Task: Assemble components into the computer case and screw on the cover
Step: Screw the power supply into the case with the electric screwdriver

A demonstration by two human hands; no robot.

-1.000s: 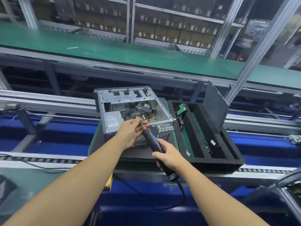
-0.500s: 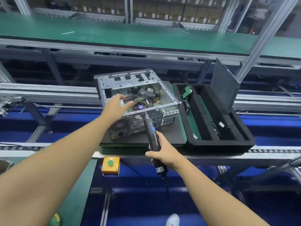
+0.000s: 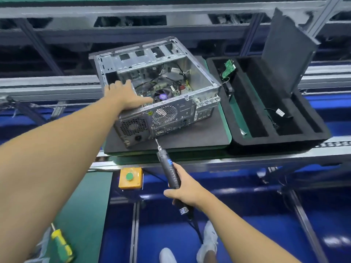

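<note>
Centrally, the computer case [image 3: 182, 112] lies on its side with the open face up, a little above the middle of the frame; it rests on a dark mat [image 3: 199, 135], and its vented rear panel faces the viewer; cables and a board show inside. Just right of it sits a black foam tray [image 3: 275, 145] with long compartments; a flat black panel [image 3: 286, 52] stands tilted in the tray's far right part, reaching to the upper right of the frame. From the lower left, the left hand [image 3: 125, 97] lies spread on the case's near top edge, fingers straight and reaching over the opening, thumb out along the rim. Below centre, the right hand [image 3: 187, 192] is curled round the handle of an electric screwdriver [image 3: 169, 166]; the bit points up at the lower edge of the rear panel; whether it touches cannot be told. Left of that tool, a yellow button box [image 3: 136, 182] with a green button hangs under the belt's edge. At the lower left lies a yellow-and-green hand screwdriver [image 3: 61, 245]. In the tray, a small green circuit board [image 3: 228, 69] leans in the far left compartment.
</note>
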